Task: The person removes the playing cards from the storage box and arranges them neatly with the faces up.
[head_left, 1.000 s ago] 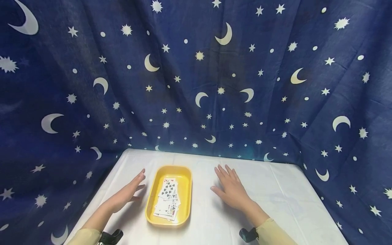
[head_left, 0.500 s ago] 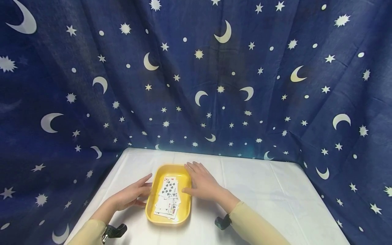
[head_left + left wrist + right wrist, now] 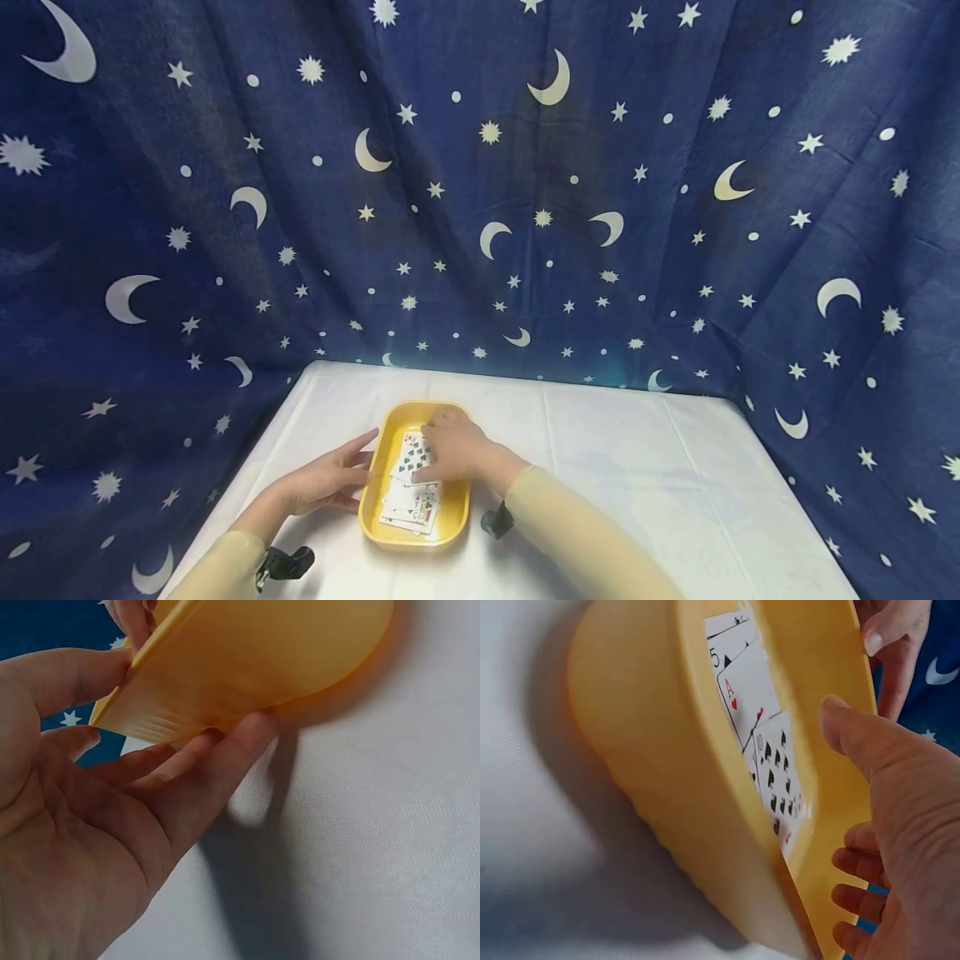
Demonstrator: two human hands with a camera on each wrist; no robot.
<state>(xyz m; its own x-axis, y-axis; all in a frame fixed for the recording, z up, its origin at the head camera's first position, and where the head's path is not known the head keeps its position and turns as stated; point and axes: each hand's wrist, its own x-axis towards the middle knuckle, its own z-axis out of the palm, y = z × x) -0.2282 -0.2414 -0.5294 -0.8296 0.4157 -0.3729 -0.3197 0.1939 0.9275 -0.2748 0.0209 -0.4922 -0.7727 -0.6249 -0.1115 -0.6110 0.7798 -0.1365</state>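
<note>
Several playing cards (image 3: 409,500), likely light, bendy and slick, are piled in the yellow tray (image 3: 456,510), best pinched at a free edge, with left hand (image 3: 327,479) laid loosely against its side, right hand (image 3: 457,447) spread above, nothing gripped.

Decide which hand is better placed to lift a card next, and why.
Likely the right hand: it hangs over the yellow tray, close to the cards, while the left hand is at the tray's outer side.

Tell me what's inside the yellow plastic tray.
Inside the rounded yellow plastic tray lie overlapping white rectangular playing cards, including an ace of hearts and a spades card. Lower cards are partly covered; the right hand hides some of the tray.
</note>
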